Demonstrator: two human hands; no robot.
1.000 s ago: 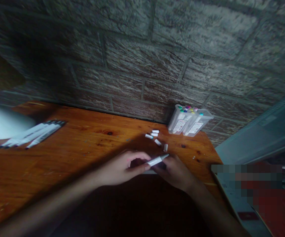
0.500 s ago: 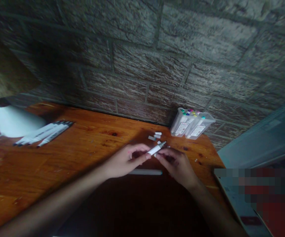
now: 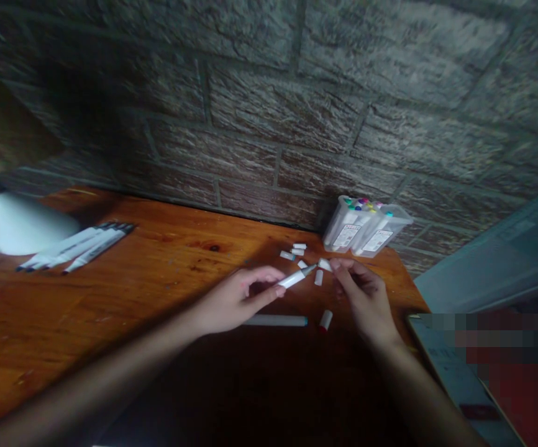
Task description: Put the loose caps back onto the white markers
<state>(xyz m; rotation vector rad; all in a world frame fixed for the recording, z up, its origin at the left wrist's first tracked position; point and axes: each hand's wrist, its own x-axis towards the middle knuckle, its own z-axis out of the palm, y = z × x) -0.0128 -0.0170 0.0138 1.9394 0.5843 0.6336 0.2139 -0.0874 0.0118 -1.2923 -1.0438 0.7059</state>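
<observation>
My left hand [image 3: 236,298] grips a white marker [image 3: 293,279] between thumb and fingers, its grey nib end bare and pointing up to the right. In my right hand [image 3: 360,288] a white marker cap [image 3: 325,265] is pinched, its end close to the marker's tip; whether the two touch I cannot tell. Several loose caps lie on the table around the tip, among them a white cap [image 3: 319,277] below it and a red-ended cap [image 3: 326,320] nearer me. Another marker with a blue-green end [image 3: 278,320] lies below my left hand, partly hidden by it.
Two clear plastic cases [image 3: 343,230] holding markers stand by the brick wall [image 3: 259,167]. At left, several white markers [image 3: 82,245] lie beside a lamp [image 3: 17,223] on the wooden table [image 3: 166,261]. The table's right edge runs beside my right arm.
My right hand has moved right and up, bringing the cap in front of the marker's tip. The red-ended cap and another white cap now show. My left hand stays nearly still.
</observation>
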